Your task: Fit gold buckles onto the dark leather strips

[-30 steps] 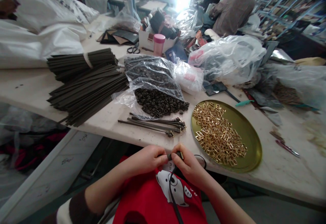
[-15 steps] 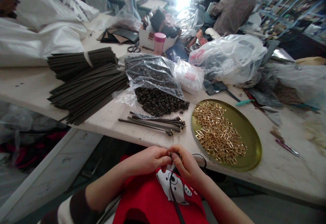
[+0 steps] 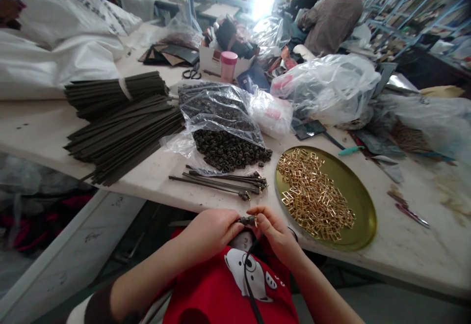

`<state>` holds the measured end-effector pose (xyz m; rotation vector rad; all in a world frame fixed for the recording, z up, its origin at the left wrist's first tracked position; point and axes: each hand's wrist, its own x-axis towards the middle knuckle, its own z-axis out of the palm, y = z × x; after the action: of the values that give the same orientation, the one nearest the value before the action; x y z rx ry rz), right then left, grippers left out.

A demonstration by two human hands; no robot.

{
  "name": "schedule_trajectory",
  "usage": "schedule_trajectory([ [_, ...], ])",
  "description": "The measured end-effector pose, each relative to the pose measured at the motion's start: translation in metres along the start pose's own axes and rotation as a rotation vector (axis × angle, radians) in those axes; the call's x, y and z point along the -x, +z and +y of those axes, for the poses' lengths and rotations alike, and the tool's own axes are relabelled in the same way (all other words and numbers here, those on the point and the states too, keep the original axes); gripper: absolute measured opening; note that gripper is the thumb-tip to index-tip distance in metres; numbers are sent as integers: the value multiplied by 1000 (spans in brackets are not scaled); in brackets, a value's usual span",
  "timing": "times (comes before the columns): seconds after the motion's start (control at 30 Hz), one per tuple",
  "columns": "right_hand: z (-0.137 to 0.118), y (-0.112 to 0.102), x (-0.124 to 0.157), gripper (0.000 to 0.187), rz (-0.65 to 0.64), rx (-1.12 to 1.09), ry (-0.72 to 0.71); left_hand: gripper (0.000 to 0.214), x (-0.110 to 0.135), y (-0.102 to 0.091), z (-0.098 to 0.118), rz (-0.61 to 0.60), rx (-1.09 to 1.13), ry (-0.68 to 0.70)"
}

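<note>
Just below the table edge, my left hand (image 3: 211,228) and my right hand (image 3: 274,230) meet, both pinched on the end of a thin dark strap (image 3: 249,260). That strap hangs down over my red top. A small dark loop and a gold buckle (image 3: 253,221) sit at the strap's tip between my fingers. On the table just beyond lie a few finished straps (image 3: 221,181) with fittings on their ends. To the right is a round gold tray (image 3: 362,201) heaped with several gold buckles (image 3: 312,194).
An open plastic bag of dark loops (image 3: 228,149) and a stack of dark straps (image 3: 121,118) lie on the white table (image 3: 44,127). Further back are plastic bags (image 3: 327,86), a pink cup (image 3: 228,65) and scissors (image 3: 191,73). A person (image 3: 331,17) sits at the far side.
My hands have shifted slightly up and toward the table edge, still working the strap's end; the buckle now shows at my right fingertips.
</note>
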<state>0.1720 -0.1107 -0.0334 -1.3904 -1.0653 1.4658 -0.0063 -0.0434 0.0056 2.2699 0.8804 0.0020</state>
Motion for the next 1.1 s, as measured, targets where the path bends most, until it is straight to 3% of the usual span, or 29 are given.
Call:
schedule_trajectory([
  [0.2, 4, 3, 2, 37, -53, -157, 23, 23, 0, 0, 6, -21, 34, 25],
  [0.4, 0, 8, 2, 37, -42, -57, -65, 22, -3, 6, 4, 25, 130, 18],
  [0.63, 5, 7, -2, 32, -49, -349, 55, 25, 5, -7, 8, 22, -11, 20],
  [0.73, 7, 6, 0, 30, -51, -374, 54, 26, 9, -8, 8, 9, 11, 44],
  [0.9, 9, 11, 7, 31, -27, -231, -24, 24, 11, 8, 3, -31, 84, 35],
  [1.0, 0, 18, 7, 23, -2, 102, -166, 24, 10, 10, 0, -3, 45, 53],
  [1.1, -13, 16, -1, 7, 123, 449, -306, 27, 4, -2, -5, 61, -83, 72],
])
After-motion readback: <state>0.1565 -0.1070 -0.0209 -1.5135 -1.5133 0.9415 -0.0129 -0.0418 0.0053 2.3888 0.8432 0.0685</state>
